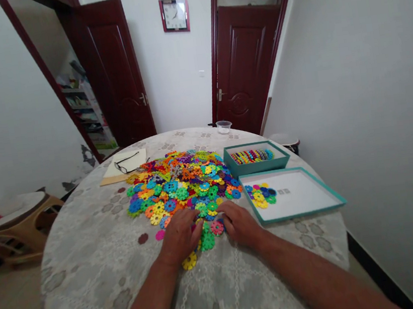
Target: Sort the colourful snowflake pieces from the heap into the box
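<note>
My left hand (181, 234) rests at the front edge of a heap of colourful plastic snowflake discs (181, 193). Its fingers reach over the discs, with the thumb apart from them; a magenta disc shows in part beside the thumb. Opposite it, my right hand (240, 225) has bent fingers on the near discs, also with a gap at the thumb. A dark blue disc is partly hidden there. Between the hands lie a green disc (207, 240) and a pinkish-red disc (216, 228). A yellow disc (189, 261) lies below my left hand. I see neither hand gripping a disc.
At right stand a teal box (257, 165) with rows of discs and its white-lined lid (303, 192) holding several discs. Glasses (126, 163) lie on paper at the left back. A clear plastic bowl (224, 127) sits at the far edge of the round table (86, 256).
</note>
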Available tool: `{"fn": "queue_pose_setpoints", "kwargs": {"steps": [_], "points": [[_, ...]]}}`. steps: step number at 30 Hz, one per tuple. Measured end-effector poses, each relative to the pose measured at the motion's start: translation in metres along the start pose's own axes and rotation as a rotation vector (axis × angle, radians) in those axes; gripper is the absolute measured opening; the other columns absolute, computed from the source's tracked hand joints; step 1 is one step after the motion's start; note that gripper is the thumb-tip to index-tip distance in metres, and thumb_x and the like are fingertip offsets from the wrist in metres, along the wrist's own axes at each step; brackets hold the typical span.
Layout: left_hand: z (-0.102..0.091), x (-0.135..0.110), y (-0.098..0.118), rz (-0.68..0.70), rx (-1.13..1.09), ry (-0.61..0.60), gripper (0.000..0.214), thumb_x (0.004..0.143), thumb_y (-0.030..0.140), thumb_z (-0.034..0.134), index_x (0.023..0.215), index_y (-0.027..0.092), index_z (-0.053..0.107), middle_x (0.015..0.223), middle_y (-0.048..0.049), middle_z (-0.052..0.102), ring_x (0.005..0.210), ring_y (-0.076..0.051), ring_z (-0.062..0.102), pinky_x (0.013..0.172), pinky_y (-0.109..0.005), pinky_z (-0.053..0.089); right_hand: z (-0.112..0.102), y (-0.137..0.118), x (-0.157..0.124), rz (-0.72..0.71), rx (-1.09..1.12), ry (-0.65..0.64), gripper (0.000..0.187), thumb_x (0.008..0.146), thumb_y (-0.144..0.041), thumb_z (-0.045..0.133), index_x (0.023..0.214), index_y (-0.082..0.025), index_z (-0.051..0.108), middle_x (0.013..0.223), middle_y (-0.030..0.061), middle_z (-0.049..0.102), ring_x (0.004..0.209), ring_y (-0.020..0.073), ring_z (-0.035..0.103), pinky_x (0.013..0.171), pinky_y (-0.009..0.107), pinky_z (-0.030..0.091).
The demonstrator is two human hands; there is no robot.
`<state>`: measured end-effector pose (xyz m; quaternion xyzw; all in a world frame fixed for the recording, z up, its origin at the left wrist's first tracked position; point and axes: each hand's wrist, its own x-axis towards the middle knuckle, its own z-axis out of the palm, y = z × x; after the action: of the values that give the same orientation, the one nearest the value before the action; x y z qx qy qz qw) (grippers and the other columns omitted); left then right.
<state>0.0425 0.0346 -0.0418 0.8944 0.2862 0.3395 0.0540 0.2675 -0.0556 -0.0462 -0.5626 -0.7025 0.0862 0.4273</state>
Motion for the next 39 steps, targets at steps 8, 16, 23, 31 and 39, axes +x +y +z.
{"fn": "queue_pose_setpoints", "kwargs": {"steps": [8,16,23,31,39], "points": [[0.001,0.001,0.002,-0.032,-0.009,-0.060,0.023,0.090,0.014,0.058,0.109,0.019,0.069,0.099,-0.0106,0.073,0.096,-0.026,0.065,0.090,-0.042,0.053,-0.001,0.017,0.003,0.123,0.004,0.031,0.035,0.086,-0.008,0.045,0.107,-0.023,0.070,0.108,0.0076,0.072,0.106,0.0237,0.065,0.096,0.038,0.050],[-0.002,0.002,0.006,-0.026,0.038,-0.150,0.028,0.087,0.017,0.060,0.112,0.020,0.071,0.101,-0.0108,0.071,0.098,-0.027,0.063,0.091,-0.042,0.050,-0.009,0.003,-0.002,-0.033,-0.037,-0.187,0.021,0.091,-0.016,0.055,0.105,-0.020,0.069,0.100,0.0078,0.068,0.097,0.0229,0.062,0.091,0.036,0.048],[-0.015,0.001,0.019,-0.013,0.039,-0.237,0.028,0.086,0.029,0.069,0.114,0.025,0.073,0.107,-0.0107,0.069,0.109,-0.030,0.061,0.097,-0.045,0.047,-0.015,-0.012,-0.005,-0.051,-0.159,-0.334,0.033,0.090,-0.032,0.072,0.121,-0.020,0.068,0.114,0.0106,0.064,0.108,0.0264,0.057,0.098,0.041,0.046],[-0.028,-0.001,0.023,0.015,0.059,-0.386,0.059,0.075,0.053,0.085,0.125,0.026,0.069,0.119,-0.0109,0.066,0.121,-0.035,0.055,0.105,-0.049,0.042,-0.025,-0.021,0.001,0.032,-0.038,-0.407,0.028,0.089,-0.020,0.070,0.116,-0.020,0.069,0.106,0.0066,0.064,0.099,0.0220,0.060,0.089,0.034,0.047],[-0.033,0.003,0.026,-0.012,0.065,-0.470,0.066,0.071,0.060,0.087,0.126,0.027,0.069,0.121,-0.0098,0.064,0.122,-0.036,0.054,0.103,-0.047,0.042,-0.034,-0.005,-0.002,0.049,0.010,-0.424,0.030,0.082,-0.010,0.063,0.110,-0.021,0.065,0.101,0.0026,0.059,0.085,0.0165,0.057,0.076,0.028,0.045]]}}
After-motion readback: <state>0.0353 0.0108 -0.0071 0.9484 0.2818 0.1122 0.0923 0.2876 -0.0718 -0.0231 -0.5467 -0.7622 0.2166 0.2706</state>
